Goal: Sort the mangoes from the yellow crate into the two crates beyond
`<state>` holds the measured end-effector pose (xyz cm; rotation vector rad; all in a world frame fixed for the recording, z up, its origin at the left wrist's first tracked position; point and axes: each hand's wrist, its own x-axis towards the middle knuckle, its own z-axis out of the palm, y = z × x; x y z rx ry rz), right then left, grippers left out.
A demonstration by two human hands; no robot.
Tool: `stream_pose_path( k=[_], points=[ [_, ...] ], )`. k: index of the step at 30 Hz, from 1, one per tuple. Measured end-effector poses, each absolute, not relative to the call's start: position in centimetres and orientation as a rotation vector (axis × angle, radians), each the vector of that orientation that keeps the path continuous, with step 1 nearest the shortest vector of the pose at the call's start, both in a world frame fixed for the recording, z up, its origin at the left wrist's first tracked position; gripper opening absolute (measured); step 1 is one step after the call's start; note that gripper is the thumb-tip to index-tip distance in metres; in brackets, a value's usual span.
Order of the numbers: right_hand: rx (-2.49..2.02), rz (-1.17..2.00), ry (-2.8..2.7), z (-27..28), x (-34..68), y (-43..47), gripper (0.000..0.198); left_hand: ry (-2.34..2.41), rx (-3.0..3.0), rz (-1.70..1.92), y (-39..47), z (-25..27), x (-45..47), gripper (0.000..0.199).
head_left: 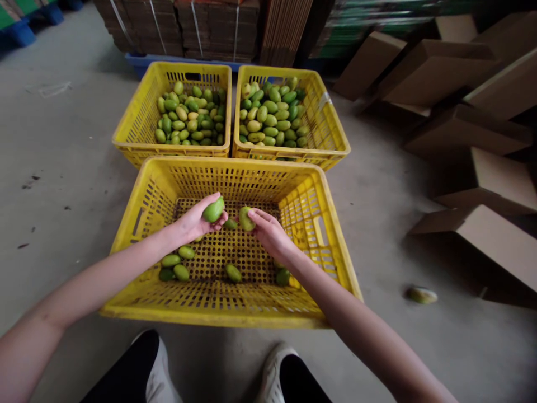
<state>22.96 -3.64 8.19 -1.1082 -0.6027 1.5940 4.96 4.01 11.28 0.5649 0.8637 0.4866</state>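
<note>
My left hand (204,217) is closed around a green mango (213,209), held over the near yellow crate (231,320). Just to the right, my right hand (268,228) grips a yellower green mango (246,219) between thumb and fingers. The two fruits are apart. Below my hands several loose mangoes lie on the perforated crate floor: a cluster at the left with a mango (181,272), a single mango (233,273) near the front middle, and a mango (282,277) partly hidden by my right forearm.
Behind stand two yellow crates, the left crate (171,150) and right crate (289,152), both holding many mangoes. Open cardboard boxes (499,240) line the right side. One mango (422,295) lies on the concrete floor. Strapped cardboard stacks (216,31) stand at the back.
</note>
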Motion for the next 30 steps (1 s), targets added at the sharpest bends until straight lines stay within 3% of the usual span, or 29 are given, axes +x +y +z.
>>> stream_pose_path(
  k=[6, 11, 16, 30],
  points=[
    [-1.033, 1.627, -0.526, 7.8, 23.0, -3.5, 0.028, 0.952, 0.433, 0.584, 4.6, 11.1, 5.0, 0.026],
    [-1.033, 1.689, -0.433, 7.6, 23.1, -3.3, 0.026, 0.995, 0.359, 0.528, 4.8, 10.5, 4.9, 0.035],
    [-1.0, 1.767, -0.406, 7.8, 23.0, -3.3, 0.025, 1.061, 0.435, 0.607, 4.4, 10.8, 4.9, 0.014],
    [-1.106, 1.589, -0.436, 7.0, 22.7, -3.6, 0.037, 0.982, 0.323, 0.562, 3.9, 10.8, 5.1, 0.035]
  ],
)
